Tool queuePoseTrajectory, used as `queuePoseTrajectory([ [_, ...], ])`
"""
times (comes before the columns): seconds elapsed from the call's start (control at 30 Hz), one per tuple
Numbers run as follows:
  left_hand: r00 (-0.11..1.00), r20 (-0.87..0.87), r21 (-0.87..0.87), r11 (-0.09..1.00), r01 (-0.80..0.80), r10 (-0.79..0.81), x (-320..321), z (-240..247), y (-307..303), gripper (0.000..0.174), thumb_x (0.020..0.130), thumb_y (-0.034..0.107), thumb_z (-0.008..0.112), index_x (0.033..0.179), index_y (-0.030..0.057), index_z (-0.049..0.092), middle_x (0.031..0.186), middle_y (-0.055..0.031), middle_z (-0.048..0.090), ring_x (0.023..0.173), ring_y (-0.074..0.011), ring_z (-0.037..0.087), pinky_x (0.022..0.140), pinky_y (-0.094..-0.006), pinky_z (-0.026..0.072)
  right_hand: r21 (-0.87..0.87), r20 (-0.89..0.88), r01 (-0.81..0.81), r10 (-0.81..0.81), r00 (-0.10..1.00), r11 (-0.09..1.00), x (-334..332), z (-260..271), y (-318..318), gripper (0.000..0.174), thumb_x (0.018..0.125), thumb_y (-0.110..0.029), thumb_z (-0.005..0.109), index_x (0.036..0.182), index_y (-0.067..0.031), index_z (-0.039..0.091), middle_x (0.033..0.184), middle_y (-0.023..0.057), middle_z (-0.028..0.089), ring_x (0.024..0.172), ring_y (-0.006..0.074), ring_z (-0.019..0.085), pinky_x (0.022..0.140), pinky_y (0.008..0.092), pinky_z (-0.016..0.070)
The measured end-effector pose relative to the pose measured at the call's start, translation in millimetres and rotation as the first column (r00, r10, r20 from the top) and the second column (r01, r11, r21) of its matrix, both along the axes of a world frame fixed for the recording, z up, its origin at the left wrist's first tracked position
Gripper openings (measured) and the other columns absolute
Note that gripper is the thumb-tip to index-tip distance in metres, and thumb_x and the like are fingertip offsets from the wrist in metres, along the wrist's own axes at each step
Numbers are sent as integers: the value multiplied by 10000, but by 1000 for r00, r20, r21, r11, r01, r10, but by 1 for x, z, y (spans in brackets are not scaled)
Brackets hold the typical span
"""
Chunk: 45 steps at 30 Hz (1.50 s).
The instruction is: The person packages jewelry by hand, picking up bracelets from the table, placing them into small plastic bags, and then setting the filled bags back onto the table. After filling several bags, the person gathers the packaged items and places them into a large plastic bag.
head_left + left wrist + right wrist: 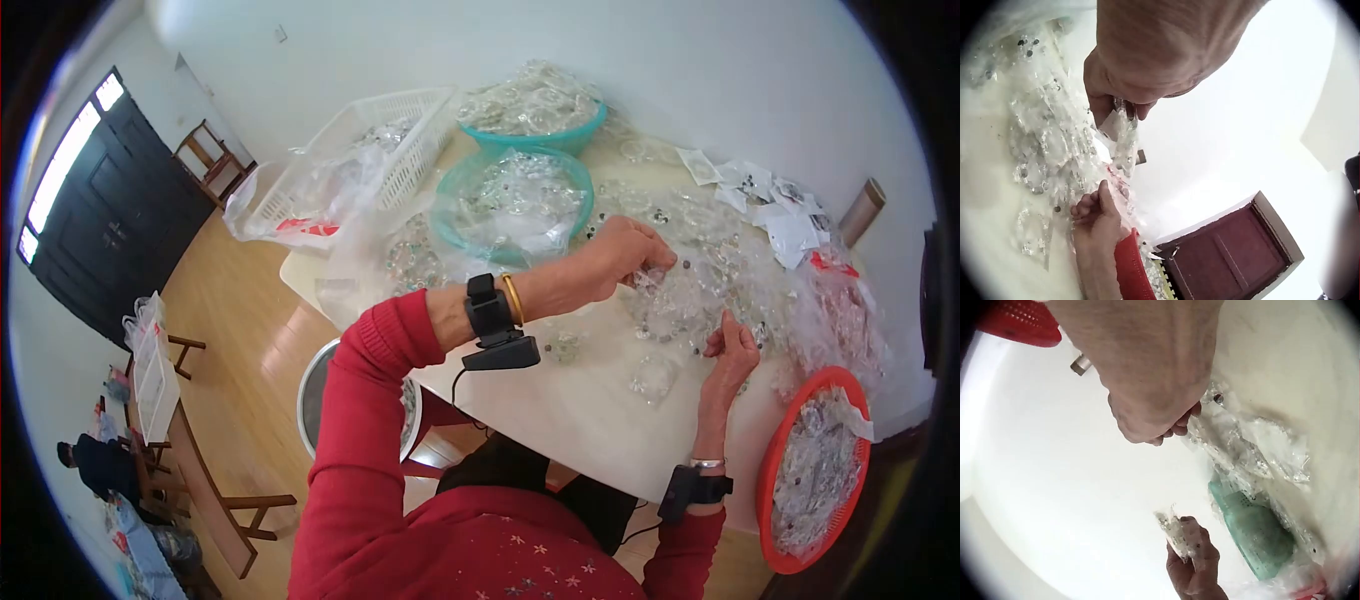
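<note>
Over the pile of small clear plastic packets (700, 290), my left hand (632, 248) pinches a few clear packets between thumb and fingers. Those held packets (1125, 140) hang below the fingers in the left wrist view, and they stick up from the left hand (1194, 559) in the right wrist view. My right hand (733, 352) is at the pile's near right side, fingers loosely curled and nothing visible in them. A single flat packet (653, 378) lies on the table near it.
Two green basins (440, 215) full of packets and a white plastic basket (415, 150) stand at the back. At the right are a red basket (765, 480) and a pinkish plastic bag (840, 310). White paper slips (785, 225) lie at the back right. A person (105, 465) sits far left.
</note>
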<state>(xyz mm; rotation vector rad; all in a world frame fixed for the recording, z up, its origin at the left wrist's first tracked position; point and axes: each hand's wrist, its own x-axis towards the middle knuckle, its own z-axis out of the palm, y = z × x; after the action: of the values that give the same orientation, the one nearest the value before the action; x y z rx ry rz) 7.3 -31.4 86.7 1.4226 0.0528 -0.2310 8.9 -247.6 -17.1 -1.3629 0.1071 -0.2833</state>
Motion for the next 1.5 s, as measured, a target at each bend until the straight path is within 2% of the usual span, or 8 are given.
queuePoseTrajectory([
  [0.57, 959, 193, -160, 971, -180, 209, 108, 24, 110, 102, 836, 114, 571, 853, 15, 589, 757, -25, 562, 701, -120, 551, 605, -245, 457, 18, -58, -4, 5, 998, 1000, -2, 4, 5, 282, 826, -240, 645, 629, -57, 560, 560, 11, 514, 485, 79, 437, 472, 213, 330],
  [0.7, 756, 493, -84, 889, -450, 429, 140, 48, 144, 273, 846, 153, 569, 1063, -8, 529, 868, -90, 574, 730, -189, 567, 687, -280, 488, 17, -73, -10, 11, 997, 1000, -3, 1, 5, 278, 828, -236, 642, 632, -55, 561, 563, 10, 516, 491, 78, 439, 471, 214, 332],
  [0.83, 619, 197, -181, 649, -739, 760, 172, 53, 157, 342, 852, 145, 551, 1137, -27, 475, 943, -123, 572, 775, -231, 585, 774, -290, 491, -3, -66, -17, 17, 998, 1000, 3, 0, 3, 271, 826, -227, 643, 637, -50, 564, 567, 10, 518, 494, 78, 439, 471, 215, 334],
  [1.03, 946, 315, 23, 997, 74, -77, 116, 32, 106, 297, 853, 158, 575, 1086, -24, 553, 894, -81, 635, 773, -152, 609, 737, -269, 509, -63, -67, -7, 3, 998, 998, 3, -2, 4, 242, 818, -204, 651, 654, -41, 578, 586, 16, 530, 503, 82, 448, 490, 216, 341],
  [1.23, 883, -9, 565, 726, 392, -470, 1, 5, 20, 229, 815, 132, 612, 995, -8, 608, 824, -69, 645, 696, -125, 612, 661, -274, 508, -20, -66, -14, 13, 998, 1000, 1, -1, 4, 245, 814, -189, 652, 641, -30, 583, 575, 9, 532, 508, 68, 446, 494, 208, 346],
  [1.3, 793, 73, 782, 528, 331, -605, -39, -17, 8, 225, 799, 119, 610, 991, 2, 611, 838, -87, 646, 708, -198, 626, 664, -309, 508, -13, -55, -7, 7, 998, 1000, -1, 1, 5, 250, 813, -183, 653, 633, -25, 583, 570, 8, 534, 509, 61, 444, 491, 204, 346],
  [1.47, 788, 186, 861, 483, 157, -586, -67, -50, -6, 179, 730, 79, 568, 894, 15, 606, 834, -142, 624, 772, -364, 587, 702, -428, 474, -51, -22, -23, 22, 999, 998, -4, 5, 5, 245, 809, -194, 659, 636, -32, 595, 568, 6, 547, 503, 56, 457, 477, 203, 354],
  [1.5, 750, 458, 815, 563, -139, -478, -56, -57, -9, 196, 747, 81, 581, 929, 13, 608, 857, -136, 628, 818, -354, 588, 745, -412, 476, -59, -15, -36, 36, 999, 998, -4, 5, 6, 243, 809, -195, 660, 638, -33, 598, 570, 7, 552, 500, 55, 461, 472, 203, 356],
])
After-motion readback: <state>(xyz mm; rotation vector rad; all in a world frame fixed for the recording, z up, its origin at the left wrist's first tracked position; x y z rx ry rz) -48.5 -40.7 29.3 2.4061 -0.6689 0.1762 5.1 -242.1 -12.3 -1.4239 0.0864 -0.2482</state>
